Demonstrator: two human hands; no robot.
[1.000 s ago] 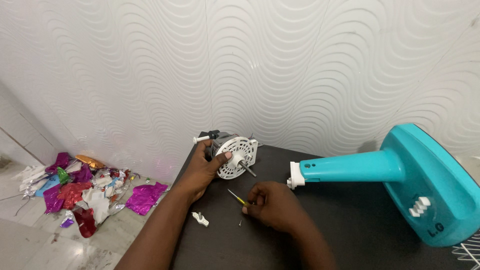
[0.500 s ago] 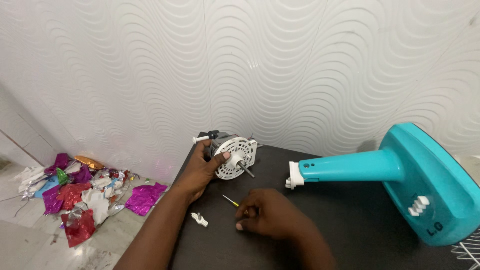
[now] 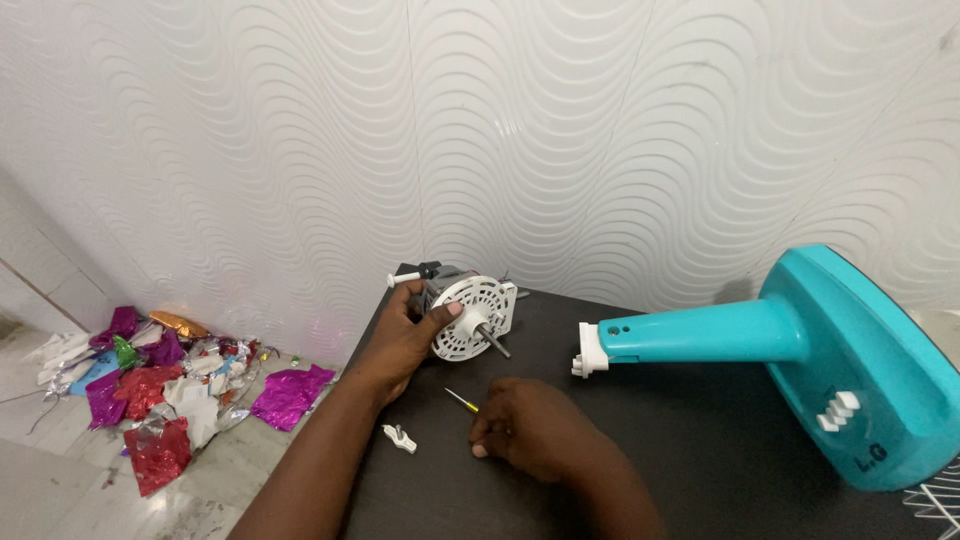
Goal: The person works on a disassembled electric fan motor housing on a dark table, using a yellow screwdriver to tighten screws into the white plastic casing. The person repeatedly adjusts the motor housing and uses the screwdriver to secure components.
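My left hand [image 3: 400,338] grips a small fan motor [image 3: 473,315] with a round white slotted face and a metal shaft, holding it on its side at the far left corner of the dark table [image 3: 700,440]. My right hand [image 3: 530,432] rests on the table in front of it, fingers closed around a small screwdriver [image 3: 461,400] whose yellow handle and thin tip stick out to the left. A small white plastic piece [image 3: 399,438] lies on the table left of that hand.
A teal fan base and neck [image 3: 800,345] lies on its side at the right, its white end pointing toward the motor. Crumpled shiny foil wrappers [image 3: 160,385] litter the floor at the left. A wavy white wall rises behind. A wire grille corner [image 3: 940,500] shows at bottom right.
My right hand has slid a little left and toward me with the screwdriver, away from the motor. The left hand keeps its hold on the motor.
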